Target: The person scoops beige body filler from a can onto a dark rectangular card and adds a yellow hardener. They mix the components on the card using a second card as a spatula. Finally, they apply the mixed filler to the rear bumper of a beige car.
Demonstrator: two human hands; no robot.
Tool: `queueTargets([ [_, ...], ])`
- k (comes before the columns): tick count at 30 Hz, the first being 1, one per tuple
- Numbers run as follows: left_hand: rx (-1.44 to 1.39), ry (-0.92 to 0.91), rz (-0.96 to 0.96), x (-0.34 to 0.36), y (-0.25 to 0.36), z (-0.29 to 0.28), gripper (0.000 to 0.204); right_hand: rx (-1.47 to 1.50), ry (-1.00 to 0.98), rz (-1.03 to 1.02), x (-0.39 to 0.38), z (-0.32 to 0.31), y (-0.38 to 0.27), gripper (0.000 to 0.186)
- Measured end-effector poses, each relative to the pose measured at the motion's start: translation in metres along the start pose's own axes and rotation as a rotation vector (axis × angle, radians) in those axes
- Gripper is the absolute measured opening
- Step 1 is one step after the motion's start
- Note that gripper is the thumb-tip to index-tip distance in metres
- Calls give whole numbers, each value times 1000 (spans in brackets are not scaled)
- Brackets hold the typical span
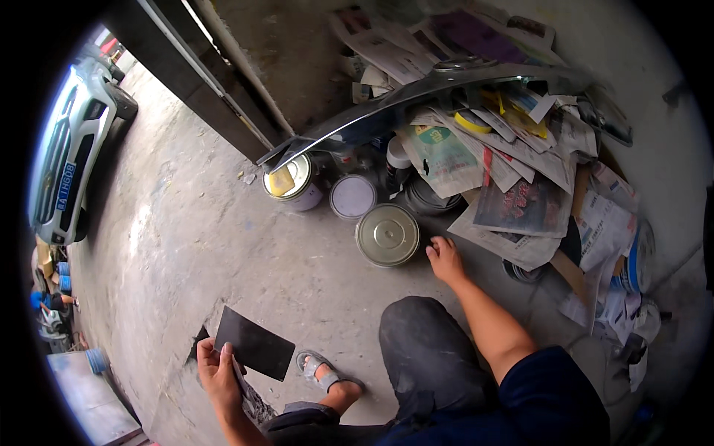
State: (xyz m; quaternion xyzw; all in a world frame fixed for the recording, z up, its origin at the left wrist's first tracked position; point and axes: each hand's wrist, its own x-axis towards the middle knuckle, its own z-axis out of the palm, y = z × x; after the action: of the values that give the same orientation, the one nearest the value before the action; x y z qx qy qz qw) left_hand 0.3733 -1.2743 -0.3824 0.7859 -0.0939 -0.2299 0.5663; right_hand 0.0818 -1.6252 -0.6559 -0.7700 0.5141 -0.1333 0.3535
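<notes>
My left hand (221,374) grips a flat black rectangular plate (255,343) at its left edge, thumb on top. A dark pointed piece (198,343) shows beside those fingers; I cannot make out what it is. My right hand (445,260) is just right of a round tin with a dull olive-grey lid (387,235). Its fingers are loosely bent and apart, with nothing visible in them. Behind that tin stands a smaller tin with a pale lilac top (353,197). A larger paint can (301,195) sits farther left, a yellow sponge-like block (281,181) on its lid.
A long dark car trim panel (387,109) lies across the cans and a heap of newspapers (513,201). A dark bottle with a white cap (398,154) stands under it. A yellow tape roll (473,121) lies on the papers. A parked car (78,149) is far left.
</notes>
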Motion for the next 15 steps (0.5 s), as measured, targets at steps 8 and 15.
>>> queueTargets([
  [8,-21,-51,22,2,-12,3,7,-171,-77,88,65,-2,-55,26],
  [15,105,-75,29,-9,6,-2,18,-254,-198,130,82,-16,-75,34],
])
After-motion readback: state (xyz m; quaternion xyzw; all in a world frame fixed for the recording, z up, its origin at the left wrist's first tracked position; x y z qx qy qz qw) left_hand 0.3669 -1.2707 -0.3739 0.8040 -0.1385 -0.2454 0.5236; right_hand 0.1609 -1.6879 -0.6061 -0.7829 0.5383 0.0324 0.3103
